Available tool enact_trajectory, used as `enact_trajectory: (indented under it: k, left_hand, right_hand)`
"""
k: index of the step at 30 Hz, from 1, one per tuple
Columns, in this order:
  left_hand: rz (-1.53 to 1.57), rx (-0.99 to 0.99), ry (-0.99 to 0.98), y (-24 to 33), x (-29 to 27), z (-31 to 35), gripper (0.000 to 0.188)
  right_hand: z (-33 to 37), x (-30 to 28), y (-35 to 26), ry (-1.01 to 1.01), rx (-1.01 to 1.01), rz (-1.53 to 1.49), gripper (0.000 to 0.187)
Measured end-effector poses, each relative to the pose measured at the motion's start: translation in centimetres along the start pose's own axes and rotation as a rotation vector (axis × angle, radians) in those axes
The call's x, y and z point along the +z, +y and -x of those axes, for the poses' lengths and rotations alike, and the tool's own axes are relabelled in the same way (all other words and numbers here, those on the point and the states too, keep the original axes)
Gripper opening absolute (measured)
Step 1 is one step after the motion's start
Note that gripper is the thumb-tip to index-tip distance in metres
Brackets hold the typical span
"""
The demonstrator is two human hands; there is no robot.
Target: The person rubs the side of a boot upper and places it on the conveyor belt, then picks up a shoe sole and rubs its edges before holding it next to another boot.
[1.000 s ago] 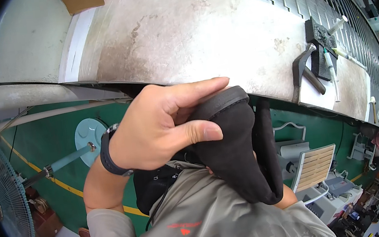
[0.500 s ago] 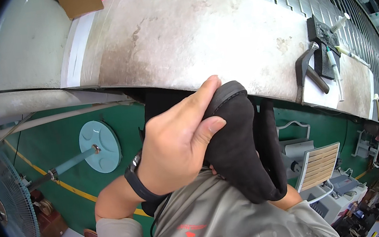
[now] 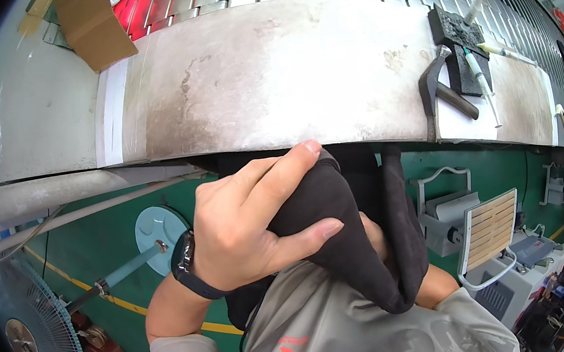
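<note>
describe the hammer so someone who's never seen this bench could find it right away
Start at the long grey metal workbench and follow it to its right end. There the hammer lies on a white sheet beside a black foam block. Its dark curved head and wooden handle set it apart from the thin white syringes nearby.

A soft black fabric piece [image 3: 353, 237], rounded and limp, hangs folded just below the edge of the worn metal workbench, held close against the person's grey-clad chest, its upper part bunched and its lower end drooping in a loop to the right.
</note>
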State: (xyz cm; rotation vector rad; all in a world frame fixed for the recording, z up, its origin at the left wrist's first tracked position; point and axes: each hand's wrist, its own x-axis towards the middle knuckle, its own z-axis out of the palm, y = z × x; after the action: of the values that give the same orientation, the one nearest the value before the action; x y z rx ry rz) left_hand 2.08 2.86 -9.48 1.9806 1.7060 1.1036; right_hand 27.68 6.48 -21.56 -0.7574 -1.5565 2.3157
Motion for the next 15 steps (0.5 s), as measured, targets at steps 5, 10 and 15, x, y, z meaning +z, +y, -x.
enact_trajectory:
  k: [5, 10, 15]
  left_hand:
    - [-0.102, 0.243, -0.005, 1.1, -2.6, -2.0, 0.079]
    - [0.209, 0.235, 0.416, 1.2, -3.9, -4.9, 0.152]
    - [0.262, -0.023, 0.093, 1.8, -5.4, -8.4, 0.104]
  right_hand:
    - [-0.1, -0.4, -1.2, 0.111, -0.087, 0.013, 0.041]
    - [-3.2, -1.5, -5.3, 0.199, -0.401, 0.28, 0.042]
    - [-11.6, -0.4, -7.9, 0.7, -0.986, 0.796, 0.042]
